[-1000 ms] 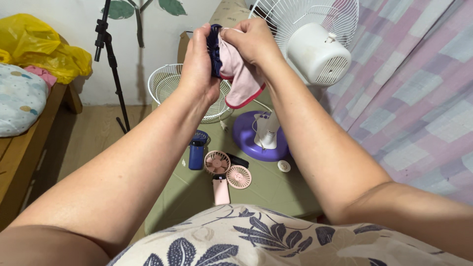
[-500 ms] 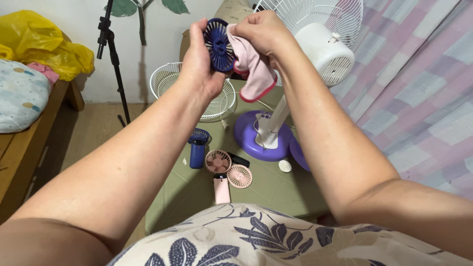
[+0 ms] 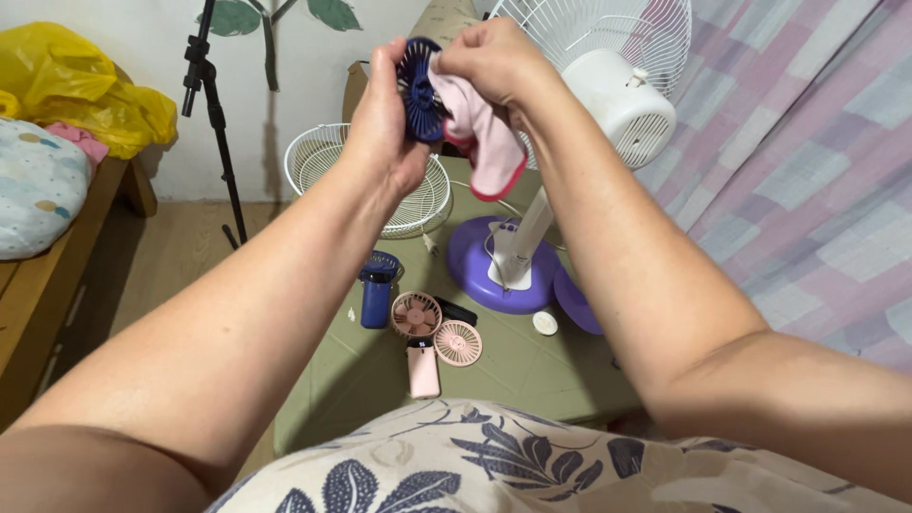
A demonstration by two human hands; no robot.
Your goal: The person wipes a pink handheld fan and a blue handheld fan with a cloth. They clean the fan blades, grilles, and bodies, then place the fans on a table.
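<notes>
The left hand (image 3: 385, 123) held a blue fan grille (image 3: 418, 87) up high, while the right hand (image 3: 489, 59) pressed a pink cloth (image 3: 484, 142) on it. The wiping step seemed underway; turning the grille probably comes next.

Soft, even indoor light fills the room, bright without glare. Faint shadows fall beneath the forearms onto the green worktop (image 3: 532, 370). Wide-angle stretching enlarges the arms near the lower edges; focus stays sharp.
</notes>
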